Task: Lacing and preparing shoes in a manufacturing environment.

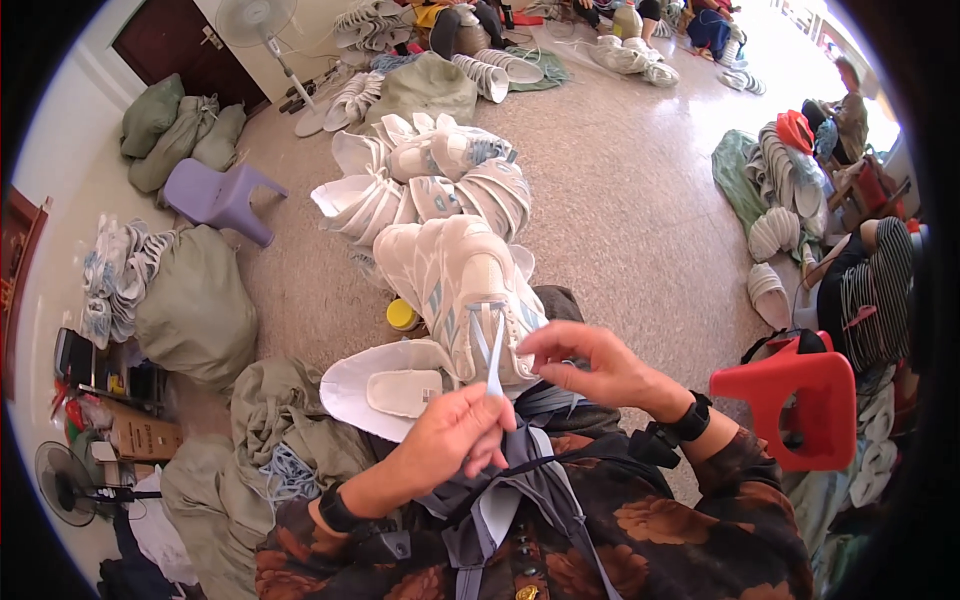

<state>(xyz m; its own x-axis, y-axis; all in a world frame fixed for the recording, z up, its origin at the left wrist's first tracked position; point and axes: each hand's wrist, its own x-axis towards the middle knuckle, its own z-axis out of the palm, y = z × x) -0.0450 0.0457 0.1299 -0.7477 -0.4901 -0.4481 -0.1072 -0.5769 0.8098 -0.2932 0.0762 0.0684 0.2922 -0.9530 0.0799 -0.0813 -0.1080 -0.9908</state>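
Observation:
A white shoe upper (483, 270) with light blue trim lies in front of me at the near end of a row of similar uppers. A pale blue shoelace (495, 365) runs from its eyelets toward me. My left hand (455, 432) is closed, pinching this lace between thumb and fingers. My right hand (592, 368) is at the right edge of the same upper, index fingertip against its side and thumb apart. A flat white upper piece (345, 392) with a pale insole-shaped patch lies left of it. Grey-blue strips of fabric (515, 455) cross my lap.
More stacked uppers (440, 185) stretch away over the floor. A yellow-lidded jar (402, 314) stands beside them. A red stool (790, 400) is at right, a purple stool (220, 195) at left. Green-grey sacks (195, 300) and a bundle of laces (290, 472) lie left. Other people sit farther off.

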